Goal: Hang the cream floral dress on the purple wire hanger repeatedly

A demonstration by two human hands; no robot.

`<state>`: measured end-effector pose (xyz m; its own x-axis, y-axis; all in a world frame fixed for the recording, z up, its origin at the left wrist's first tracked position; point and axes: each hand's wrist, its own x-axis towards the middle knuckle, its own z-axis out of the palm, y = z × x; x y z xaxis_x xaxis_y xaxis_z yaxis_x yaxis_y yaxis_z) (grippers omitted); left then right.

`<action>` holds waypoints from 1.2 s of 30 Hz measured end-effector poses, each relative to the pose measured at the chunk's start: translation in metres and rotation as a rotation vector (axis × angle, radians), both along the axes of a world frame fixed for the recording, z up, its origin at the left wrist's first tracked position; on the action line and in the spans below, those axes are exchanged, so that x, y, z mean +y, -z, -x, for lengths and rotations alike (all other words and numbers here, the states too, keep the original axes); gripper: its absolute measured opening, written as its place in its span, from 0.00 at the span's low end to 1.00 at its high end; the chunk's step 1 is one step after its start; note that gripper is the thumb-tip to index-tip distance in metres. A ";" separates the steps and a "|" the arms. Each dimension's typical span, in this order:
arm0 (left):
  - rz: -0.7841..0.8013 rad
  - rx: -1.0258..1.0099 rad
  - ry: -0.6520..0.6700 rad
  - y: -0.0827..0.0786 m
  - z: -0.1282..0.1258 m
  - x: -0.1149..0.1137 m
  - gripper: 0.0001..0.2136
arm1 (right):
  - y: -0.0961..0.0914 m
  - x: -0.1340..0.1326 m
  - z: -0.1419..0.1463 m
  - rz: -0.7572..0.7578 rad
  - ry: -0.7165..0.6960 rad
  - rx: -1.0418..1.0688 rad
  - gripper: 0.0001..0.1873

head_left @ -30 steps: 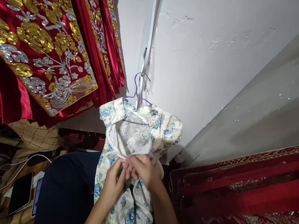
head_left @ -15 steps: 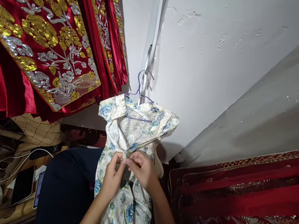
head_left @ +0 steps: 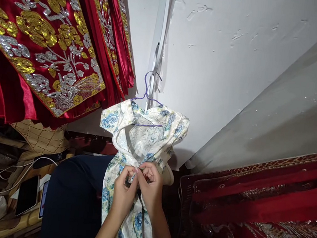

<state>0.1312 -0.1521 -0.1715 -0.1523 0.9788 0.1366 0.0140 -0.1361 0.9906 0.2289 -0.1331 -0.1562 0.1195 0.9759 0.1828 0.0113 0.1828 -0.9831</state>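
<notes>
A white dress with blue flowers [head_left: 145,136] hangs on a purple wire hanger [head_left: 146,94] against a white wall. My left hand [head_left: 123,193] and my right hand [head_left: 150,188] meet at the front opening of the dress, just below its collar. Both hands pinch the fabric edges together with closed fingers. What sits between the fingertips is too small to make out.
Red garments with gold and silver embroidery [head_left: 42,37] hang at the upper left. More red embroidered cloth [head_left: 251,206] and a pale sheer fabric [head_left: 292,103] lie at the right. A dark phone [head_left: 27,195] with a white cable [head_left: 11,178] rests at the lower left, beside dark blue cloth [head_left: 74,201].
My hands have shifted slightly up the dress front and closer together. The collar flap has folded over a little, and the view has drifted slightly.
</notes>
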 end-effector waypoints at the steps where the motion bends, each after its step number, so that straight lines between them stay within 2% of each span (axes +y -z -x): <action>1: -0.010 0.006 -0.020 0.000 0.000 0.000 0.08 | 0.001 -0.001 0.000 0.003 -0.008 -0.009 0.07; 7: -0.053 0.073 -0.020 0.006 0.004 0.001 0.07 | 0.004 0.003 0.000 0.058 0.005 -0.003 0.10; 14: -0.071 0.123 -0.006 0.005 0.002 -0.002 0.06 | 0.002 0.001 0.002 0.062 0.018 0.079 0.13; 17: -0.049 0.111 -0.010 0.005 0.002 -0.003 0.07 | 0.002 0.002 0.000 0.074 -0.019 0.058 0.15; 23: -0.032 0.066 -0.031 0.006 0.007 0.000 0.09 | 0.007 0.003 -0.005 0.113 -0.198 -0.005 0.14; 28: -0.066 0.102 0.008 0.003 0.011 0.002 0.08 | 0.002 0.000 -0.005 0.137 -0.169 0.041 0.14; 32: -0.042 0.130 0.020 0.004 0.013 0.001 0.09 | -0.007 0.001 -0.008 0.157 -0.197 0.001 0.18; 36: -0.035 0.166 0.013 0.006 0.013 0.001 0.09 | -0.014 0.003 -0.008 0.309 -0.253 0.169 0.20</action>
